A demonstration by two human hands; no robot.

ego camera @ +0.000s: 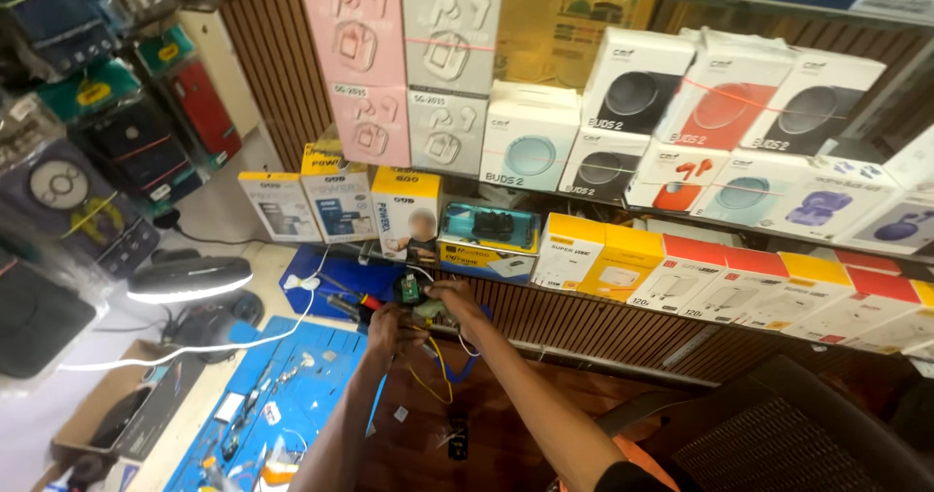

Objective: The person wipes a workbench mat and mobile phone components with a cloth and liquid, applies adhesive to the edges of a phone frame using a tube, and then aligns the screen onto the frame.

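My left hand (389,328) and my right hand (457,307) are both raised over the workbench and close around a small green circuit board (411,290) with a greenish part under it. Thin yellow and white wires (438,365) hang down from it toward the bench. A red-handled tool (352,302) lies just left of my left hand. What the fingers pinch exactly is too small to tell.
A blue work mat (292,395) with small parts and tools lies at lower left. A lit desk lamp (188,281) and a white cable (292,307) sit to the left. Shelves of earbud boxes (623,93) and charger boxes (700,273) stand behind. A chair back (778,434) is at lower right.
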